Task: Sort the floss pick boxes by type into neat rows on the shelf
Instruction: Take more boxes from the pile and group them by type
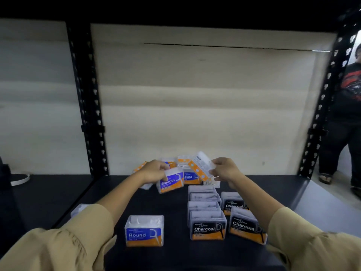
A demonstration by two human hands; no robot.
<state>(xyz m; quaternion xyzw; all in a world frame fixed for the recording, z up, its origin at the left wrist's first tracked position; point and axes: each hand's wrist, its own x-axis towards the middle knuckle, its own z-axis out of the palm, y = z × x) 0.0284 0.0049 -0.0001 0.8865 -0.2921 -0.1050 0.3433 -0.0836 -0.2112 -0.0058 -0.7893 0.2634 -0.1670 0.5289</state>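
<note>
Left hand (154, 170) is gripping the Smooth box (171, 181) from above, and the box is sitting at a tilt. Right hand (224, 169) is pinching a clear orange-sided box (201, 168) and holding it up on a slant. Between the two hands, a back Round box (188, 176) is standing in the cluster. Below the right hand, the Charcoal boxes (208, 224) are standing in two rows. Below the left hand, a front Round box (144, 230) is standing alone on the dark shelf (172, 257).
</note>
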